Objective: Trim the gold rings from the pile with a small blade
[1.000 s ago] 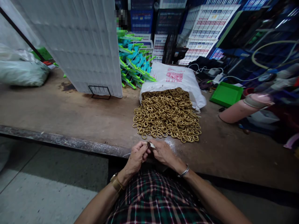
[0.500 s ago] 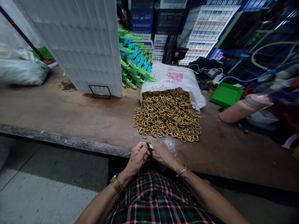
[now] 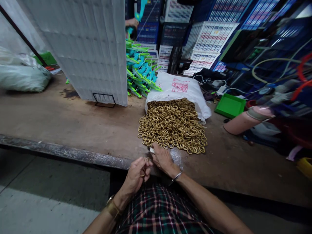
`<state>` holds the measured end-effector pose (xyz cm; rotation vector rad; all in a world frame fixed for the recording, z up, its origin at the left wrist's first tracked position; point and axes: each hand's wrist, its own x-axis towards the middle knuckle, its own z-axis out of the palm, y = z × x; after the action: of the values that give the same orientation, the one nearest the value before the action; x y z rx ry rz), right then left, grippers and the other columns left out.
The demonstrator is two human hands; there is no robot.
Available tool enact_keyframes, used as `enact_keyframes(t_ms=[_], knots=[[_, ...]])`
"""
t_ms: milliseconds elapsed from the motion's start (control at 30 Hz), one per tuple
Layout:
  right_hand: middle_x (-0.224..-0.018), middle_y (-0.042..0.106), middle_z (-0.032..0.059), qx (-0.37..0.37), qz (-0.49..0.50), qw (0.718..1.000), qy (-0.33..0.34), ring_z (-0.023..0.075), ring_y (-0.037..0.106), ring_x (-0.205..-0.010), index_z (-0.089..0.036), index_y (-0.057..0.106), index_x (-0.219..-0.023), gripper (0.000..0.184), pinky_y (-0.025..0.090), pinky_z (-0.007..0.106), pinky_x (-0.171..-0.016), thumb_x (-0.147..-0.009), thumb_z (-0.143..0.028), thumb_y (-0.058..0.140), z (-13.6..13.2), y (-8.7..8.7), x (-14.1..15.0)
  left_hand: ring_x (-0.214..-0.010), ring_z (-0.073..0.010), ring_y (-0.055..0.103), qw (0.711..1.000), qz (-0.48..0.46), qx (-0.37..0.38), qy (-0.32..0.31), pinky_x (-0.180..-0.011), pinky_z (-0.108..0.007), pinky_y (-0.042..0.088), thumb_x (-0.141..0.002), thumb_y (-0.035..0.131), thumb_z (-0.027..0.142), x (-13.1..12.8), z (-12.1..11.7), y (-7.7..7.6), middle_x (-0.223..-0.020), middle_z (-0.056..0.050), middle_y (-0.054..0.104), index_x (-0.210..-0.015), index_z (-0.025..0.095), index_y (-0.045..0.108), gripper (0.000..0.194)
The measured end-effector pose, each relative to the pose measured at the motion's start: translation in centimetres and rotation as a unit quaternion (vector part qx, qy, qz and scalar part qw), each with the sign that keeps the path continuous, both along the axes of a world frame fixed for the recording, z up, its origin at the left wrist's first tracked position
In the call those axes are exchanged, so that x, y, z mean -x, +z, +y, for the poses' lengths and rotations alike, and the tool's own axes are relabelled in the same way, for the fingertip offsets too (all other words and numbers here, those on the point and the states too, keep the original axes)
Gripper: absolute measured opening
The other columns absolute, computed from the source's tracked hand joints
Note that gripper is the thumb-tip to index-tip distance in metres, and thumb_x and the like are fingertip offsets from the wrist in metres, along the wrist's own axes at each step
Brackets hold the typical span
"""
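A heap of brass-coloured rings [image 3: 173, 125] spills from the mouth of a white woven bag [image 3: 180, 85] onto the table. My left hand [image 3: 137, 172] is just off the table's front edge, its fingers pinched on a small brass-coloured ring [image 3: 147, 159]; another gold ring shows lower among the fingers. Close beside it, at the heap's near edge, my right hand [image 3: 162, 158] is closed around a small tool with a white part [image 3: 152, 150] and a dark end. Its exact kind is too small to make out. The two hands are slightly apart.
A tall white padded panel [image 3: 97, 58] stands at left on the table [image 3: 48, 113]. Behind it are green and turquoise plastic pieces [image 3: 141, 71] and another person's hand [image 3: 132, 22]. At right are a green tray [image 3: 230, 105] and a pink bottle [image 3: 247, 120]. Crates [image 3: 207, 39] are stacked behind.
My hands, earlier together around the small tool, have parted. The left has moved down and left, the right slightly up toward the ring heap. Another person's hand with a turquoise piece has appeared behind the panel.
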<state>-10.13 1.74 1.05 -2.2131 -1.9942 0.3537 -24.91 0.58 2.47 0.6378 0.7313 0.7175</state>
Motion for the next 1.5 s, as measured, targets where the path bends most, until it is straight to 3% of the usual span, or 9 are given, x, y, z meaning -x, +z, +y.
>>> enact_keyframes(t_ms=[400, 500, 600, 800, 933, 1033, 1100, 1333, 1500], knots=[[-0.097, 0.064, 0.0091, 0.033, -0.032, 0.999, -0.006, 0.0186, 0.06, -0.082, -0.018, 0.048, -0.102, 0.023, 0.035, 0.026, -0.063, -0.081, -0.011, 0.039, 0.8, 0.0, 0.6, -0.051, -0.0085, 0.053, 0.986, -0.058, 0.158, 0.007, -0.04, -0.016, 0.034, -0.068, 0.063, 0.03, 0.4, 1.9, -0.6, -0.064, -0.002, 0.059, -0.074, 0.014, 0.058, 0.018], [-0.088, 0.063, 0.0069, 0.022, 0.018, 1.0, -0.013, 0.0171, 0.057, -0.076, -0.018, 0.05, -0.097, 0.023, 0.033, 0.025, -0.063, -0.077, -0.011, 0.042, 0.8, -0.3, -0.4, -0.058, -0.0106, 0.057, 0.984, -0.058, 0.168, 0.012, -0.043, -0.018, 0.039, -0.071, 0.062, 0.03, 0.4, 2.2, -0.7, -0.068, -0.004, 0.06, -0.06, 0.013, 0.051, 0.023], [-0.072, 0.056, 0.0014, 0.001, 0.164, 0.986, -0.033, 0.0133, 0.049, -0.066, -0.018, 0.049, -0.079, 0.008, 0.032, 0.023, -0.06, -0.079, -0.017, 0.041, 1.0, -0.1, -1.9, -0.061, -0.0118, 0.059, 0.987, -0.035, 0.157, 0.02, -0.044, -0.018, 0.041, -0.07, 0.065, 0.03, 0.0, 2.4, -0.6, -0.069, -0.003, 0.06, -0.061, 0.013, 0.05, 0.024], [-0.054, 0.032, -0.0079, 0.084, 0.518, 0.851, -0.012, 0.0069, 0.027, -0.047, -0.019, 0.042, -0.067, 0.025, 0.023, 0.02, -0.045, -0.079, -0.041, 0.046, -0.3, 2.3, -3.4, -0.044, -0.0053, 0.046, 0.999, 0.038, -0.003, 0.001, -0.037, -0.014, 0.029, -0.069, 0.065, 0.039, -1.5, 2.7, -0.4, -0.06, 0.005, 0.054, -0.092, 0.018, 0.052, 0.034], [-0.055, 0.036, -0.0079, 0.144, 0.621, 0.77, -0.029, 0.0048, 0.026, -0.045, -0.018, 0.044, -0.07, 0.028, 0.018, 0.018, -0.042, -0.073, -0.044, 0.055, -1.2, 3.0, -2.9, -0.04, -0.0037, 0.038, 0.988, 0.118, -0.095, -0.025, -0.036, -0.016, 0.025, -0.069, 0.062, 0.045, -2.4, 2.9, -0.2, -0.058, 0.006, 0.051, -0.096, 0.016, 0.052, 0.04], [-0.055, 0.036, -0.0091, 0.148, 0.662, 0.733, -0.046, 0.0036, 0.022, -0.042, -0.019, 0.043, -0.072, 0.03, 0.016, 0.017, -0.039, -0.071, -0.045, 0.058, -1.3, 2.5, -2.6, -0.04, -0.0031, 0.035, 0.982, 0.15, -0.114, -0.024, -0.038, -0.017, 0.023, -0.069, 0.061, 0.046, -2.5, 2.9, -0.1, -0.054, 0.007, 0.048, -0.084, 0.015, 0.053, 0.035], [-0.052, 0.034, -0.0101, 0.135, 0.66, 0.737, -0.056, 0.0036, 0.02, -0.04, -0.02, 0.042, -0.072, 0.031, 0.015, 0.017, -0.037, -0.072, -0.046, 0.057, -1.2, 2.0, -2.6, -0.039, -0.0032, 0.033, 0.978, 0.167, -0.126, -0.016, -0.039, -0.017, 0.023, -0.07, 0.06, 0.045, -2.5, 2.9, -0.1, -0.053, 0.007, 0.047, -0.079, 0.016, 0.052, 0.032], [-0.051, 0.037, -0.0067, 0.059, 0.534, 0.843, -0.031, 0.0057, 0.029, -0.045, -0.019, 0.041, -0.06, 0.036, 0.022, 0.019, -0.042, -0.078, -0.049, 0.049, -0.8, 1.2, -2.3, -0.053, -0.0086, 0.046, 0.931, 0.232, -0.28, 0.019, -0.053, -0.021, 0.036, -0.073, 0.058, 0.035, -2.7, 2.6, 0.0, -0.056, 0.003, 0.053, -0.069, 0.014, 0.057, 0.021], [-0.051, 0.037, -0.0066, 0.039, 0.523, 0.85, -0.05, 0.0066, 0.03, -0.046, -0.019, 0.039, -0.059, 0.031, 0.024, 0.02, -0.044, -0.078, -0.042, 0.047, -0.7, 1.0, -2.2, -0.039, -0.0047, 0.034, 0.965, 0.181, -0.182, -0.056, -0.04, -0.018, 0.024, -0.075, 0.056, 0.043, -2.5, 2.6, -0.2, -0.052, 0.005, 0.049, -0.077, 0.016, 0.053, 0.027]])
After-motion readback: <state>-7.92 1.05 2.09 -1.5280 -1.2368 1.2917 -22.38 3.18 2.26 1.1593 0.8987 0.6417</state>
